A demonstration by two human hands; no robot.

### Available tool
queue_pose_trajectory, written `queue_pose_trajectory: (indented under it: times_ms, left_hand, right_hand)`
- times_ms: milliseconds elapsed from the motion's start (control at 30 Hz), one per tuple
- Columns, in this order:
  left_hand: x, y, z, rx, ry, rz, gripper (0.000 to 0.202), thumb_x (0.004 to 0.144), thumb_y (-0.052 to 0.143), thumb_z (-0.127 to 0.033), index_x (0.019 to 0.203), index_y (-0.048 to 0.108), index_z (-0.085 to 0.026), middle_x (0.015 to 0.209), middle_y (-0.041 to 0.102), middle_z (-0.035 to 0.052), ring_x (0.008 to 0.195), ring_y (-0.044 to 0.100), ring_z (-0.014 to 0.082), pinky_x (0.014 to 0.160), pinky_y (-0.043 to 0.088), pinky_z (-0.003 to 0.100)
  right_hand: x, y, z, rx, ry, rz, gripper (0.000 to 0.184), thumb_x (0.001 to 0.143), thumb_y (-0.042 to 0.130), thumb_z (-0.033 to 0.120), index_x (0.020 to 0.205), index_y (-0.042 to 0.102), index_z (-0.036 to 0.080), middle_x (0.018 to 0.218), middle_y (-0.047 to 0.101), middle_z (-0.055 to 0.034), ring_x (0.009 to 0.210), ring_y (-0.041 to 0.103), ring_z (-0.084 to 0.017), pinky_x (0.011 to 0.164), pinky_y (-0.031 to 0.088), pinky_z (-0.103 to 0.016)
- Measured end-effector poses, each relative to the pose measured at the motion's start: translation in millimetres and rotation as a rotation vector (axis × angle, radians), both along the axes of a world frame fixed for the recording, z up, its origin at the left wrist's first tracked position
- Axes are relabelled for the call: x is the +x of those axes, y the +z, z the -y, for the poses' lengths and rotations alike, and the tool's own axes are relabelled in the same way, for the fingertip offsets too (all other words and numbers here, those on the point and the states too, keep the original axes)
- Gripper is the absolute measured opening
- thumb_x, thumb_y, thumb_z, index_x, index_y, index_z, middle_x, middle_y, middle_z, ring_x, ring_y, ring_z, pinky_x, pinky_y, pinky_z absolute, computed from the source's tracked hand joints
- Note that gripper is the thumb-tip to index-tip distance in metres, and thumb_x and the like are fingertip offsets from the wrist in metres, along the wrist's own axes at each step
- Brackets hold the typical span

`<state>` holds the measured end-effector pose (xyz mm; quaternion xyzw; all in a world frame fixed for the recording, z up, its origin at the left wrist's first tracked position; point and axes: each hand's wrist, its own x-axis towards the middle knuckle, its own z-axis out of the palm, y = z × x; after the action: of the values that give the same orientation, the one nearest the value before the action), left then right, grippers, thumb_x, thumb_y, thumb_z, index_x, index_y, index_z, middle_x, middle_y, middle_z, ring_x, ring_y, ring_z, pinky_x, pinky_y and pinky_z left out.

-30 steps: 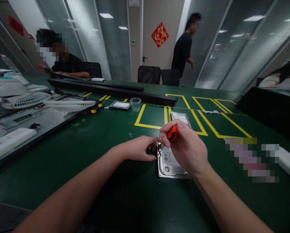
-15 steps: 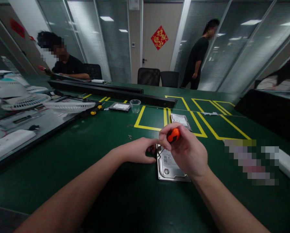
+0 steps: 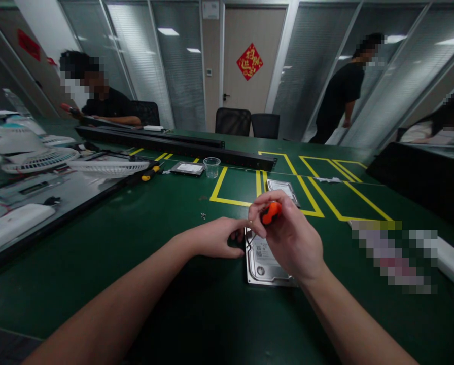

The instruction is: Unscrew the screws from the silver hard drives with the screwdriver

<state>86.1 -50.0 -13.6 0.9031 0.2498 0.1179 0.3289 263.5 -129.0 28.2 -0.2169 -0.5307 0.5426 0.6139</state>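
In my right hand (image 3: 293, 238) is a screwdriver with an orange and black handle (image 3: 271, 213), my fingers wrapped round it. Its thin shaft slants down to the left side of a silver hard drive (image 3: 260, 271), which lies flat on the green table. My left hand (image 3: 221, 237) grips the drive's left edge with curled fingers and thumb; some fingertips are hidden behind it. Part of the drive's label is covered by my right hand. A few small screws (image 3: 203, 216) lie on the table, left of and beyond my left hand.
Beyond my hands lie a second hard drive (image 3: 283, 190), a third drive (image 3: 187, 168), a clear plastic cup (image 3: 212, 168) and a yellow-black screwdriver (image 3: 151, 173). Long black bars (image 3: 181, 150) cross the back. White fan parts (image 3: 40, 158) are at left. Yellow tape (image 3: 232, 201) marks the table.
The screwdriver handle has tilted slightly in my right hand, while my left hand and the drive stay in place. In the background, a standing person has moved right.
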Motion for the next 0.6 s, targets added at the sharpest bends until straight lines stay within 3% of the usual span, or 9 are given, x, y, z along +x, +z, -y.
queue_pose_trajectory:
  times_ms: [167,267,367,467,600]
  left_hand:
    - [-0.1,-0.4,0.8,0.007,0.001,0.004,0.038,0.08,0.076,-0.028,0.115,0.063,-0.02,0.1,0.066,0.0041,0.087,0.064,0.0207,0.078,0.05,0.033]
    - [-0.4,-2.6,0.1,0.004,0.009,0.016,0.035,0.08,0.076,-0.028,0.111,0.063,-0.02,0.096,0.066,0.0032,0.085,0.063,0.0202,0.076,0.05,0.032]
    - [-0.6,-3.0,-0.1,-0.001,-0.019,0.034,0.032,0.08,0.075,-0.026,0.11,0.064,-0.02,0.099,0.067,0.0034,0.087,0.064,0.0201,0.077,0.05,0.031]
    - [-0.6,-0.6,1.2,-0.002,-0.025,0.03,0.036,0.08,0.074,-0.025,0.114,0.063,-0.021,0.101,0.068,0.0039,0.088,0.065,0.0203,0.078,0.05,0.032]
    - [-0.3,1.6,2.5,-0.005,-0.011,0.019,0.038,0.081,0.075,-0.026,0.116,0.062,-0.021,0.103,0.068,0.0048,0.088,0.065,0.0209,0.077,0.05,0.032]
  right_hand:
    - [1.6,1.8,1.7,-0.02,-0.012,0.031,0.029,0.103,0.053,0.041,0.094,0.071,0.02,0.087,0.066,-0.0048,0.067,0.053,-0.015,0.065,0.046,-0.031]
    - [0.7,-0.2,2.6,0.012,-0.008,0.045,0.015,0.1,0.063,0.036,0.095,0.064,0.022,0.092,0.068,-0.0026,0.071,0.059,-0.014,0.068,0.046,-0.031]
    - [-1.0,-1.8,2.2,0.01,-0.003,0.009,0.015,0.097,0.069,0.032,0.095,0.056,0.025,0.091,0.069,0.0006,0.066,0.055,-0.012,0.065,0.045,-0.029]
    - [-0.7,-2.0,1.2,0.001,0.011,-0.02,0.013,0.101,0.062,0.037,0.101,0.06,0.024,0.09,0.069,-0.0009,0.063,0.049,-0.012,0.064,0.043,-0.029]
    - [2.2,-1.5,0.2,0.008,0.026,-0.014,0.035,0.106,0.046,0.041,0.099,0.071,0.017,0.087,0.067,-0.0056,0.066,0.051,-0.014,0.066,0.044,-0.032]
